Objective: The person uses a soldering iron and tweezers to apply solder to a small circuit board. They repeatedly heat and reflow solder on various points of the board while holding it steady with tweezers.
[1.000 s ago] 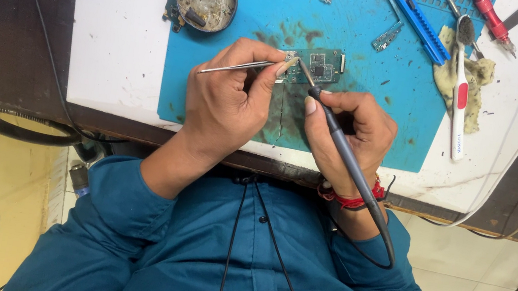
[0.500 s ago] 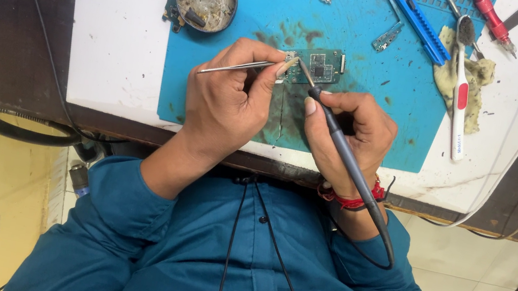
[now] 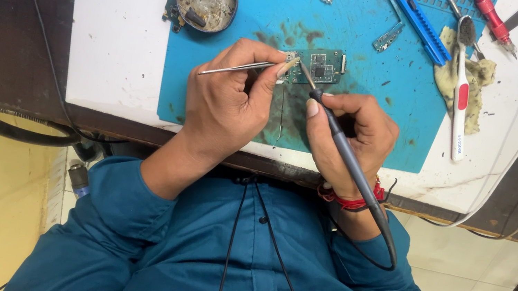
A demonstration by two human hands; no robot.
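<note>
Left hand (image 3: pixel 228 102) pinching tweezers (image 3: pixel 237 68), tips touching small green circuit board (image 3: pixel 318 66) lying on blue mat (image 3: pixel 243 30) on counter (image 3: pixel 116 37). Right hand (image 3: pixel 352 133) gripping soldering iron (image 3: pixel 342 149) pen-style, tip resting on board's left edge. Board looking light, stiff, fragile; likely best handled by bare edges, away from components.

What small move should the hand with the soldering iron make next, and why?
Probably ease the iron tip down onto the board by the tweezers: the right hand aims it there, and the left hand steadies that corner.
</note>
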